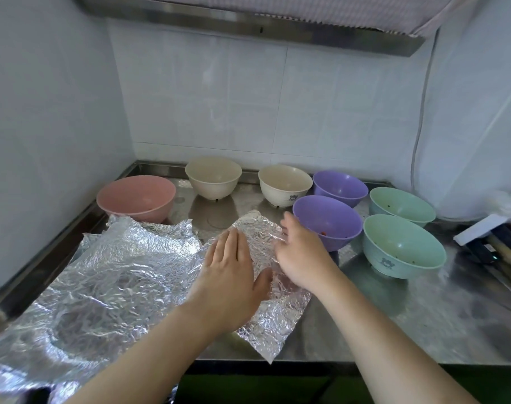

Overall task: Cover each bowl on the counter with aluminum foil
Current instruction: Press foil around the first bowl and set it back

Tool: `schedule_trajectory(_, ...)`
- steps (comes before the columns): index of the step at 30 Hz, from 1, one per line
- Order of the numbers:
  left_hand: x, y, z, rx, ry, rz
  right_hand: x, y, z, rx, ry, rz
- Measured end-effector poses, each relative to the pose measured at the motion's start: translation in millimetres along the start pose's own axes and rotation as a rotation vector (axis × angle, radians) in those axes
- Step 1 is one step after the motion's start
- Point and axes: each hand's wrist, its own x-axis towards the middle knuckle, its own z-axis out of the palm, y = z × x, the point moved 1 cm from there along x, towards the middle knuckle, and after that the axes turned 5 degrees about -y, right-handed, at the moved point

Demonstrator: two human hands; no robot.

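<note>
Head view. Steel counter [423, 316] in a white-tiled corner. Landmark: the small foil sheet [273, 316], crumpled and lying flat at the counter's front edge, one corner poking over the edge.

Left hand [233, 266] lies palm down on the small foil sheet, fingers straight and together, thumb spread to the side; it presses the sheet and grips nothing. Right hand [299, 252] is over the sheet's right half, blurred. Its fingers look loosely spread with the tips at or on the foil; I cannot tell whether they pinch it.

Left of the small foil sheet, and overlapping under its left edge, a large foil sheet [102, 287] spreads wrinkled to the counter's front left.

Seven bowls, all uncovered:
- pink bowl [136, 198] behind the large sheet, back-left of the small one
- two cream bowls [213, 176] [284, 183] well behind the small sheet, near the back wall
- near purple bowl [327, 220] just beside the small sheet's right back corner, dark and red specks inside
- far purple bowl [340, 186] behind that one
- near green bowl [404, 246] right of the near purple bowl, bear mark on its wall
- far green bowl [401, 204] behind it

Far right of the sheet, at the frame edge: a clutter of boxes [493, 240], contents unclear.
</note>
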Motion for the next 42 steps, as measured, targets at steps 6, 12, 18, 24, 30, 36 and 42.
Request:
schedule_trajectory(6,1.0,-7.3,-3.0,-0.008,0.013,0.077,-3.2,20.3,-7.0,0.145,0.158,-0.016)
schedule_trajectory(12,3.7,-12.5,-2.0,0.009,0.007,0.12,-9.7,16.9,0.9,0.019,0.06,-0.135)
schedule_trajectory(18,7.5,-19.2,-4.6,-0.012,0.017,0.193,-7.8,28.1,-3.0,0.206,0.134,-0.013)
schedule_trajectory(24,9.4,-22.2,-10.4,-0.035,-0.003,0.231,-8.8,21.8,-4.6,0.118,0.053,-0.107)
schedule_trajectory(30,8.6,-24.7,-18.4,-0.046,-0.052,0.202,-17.4,15.4,-1.3,-0.045,0.018,-0.215)
schedule_trajectory(36,8.8,-7.3,-6.2,-0.145,-0.002,0.008,-18.6,9.7,7.6,-0.284,0.094,-0.172)
schedule_trajectory(42,14.1,4.5,11.2,0.001,0.071,-0.041,4.4,4.8,14.4,-0.295,-0.037,-0.407)
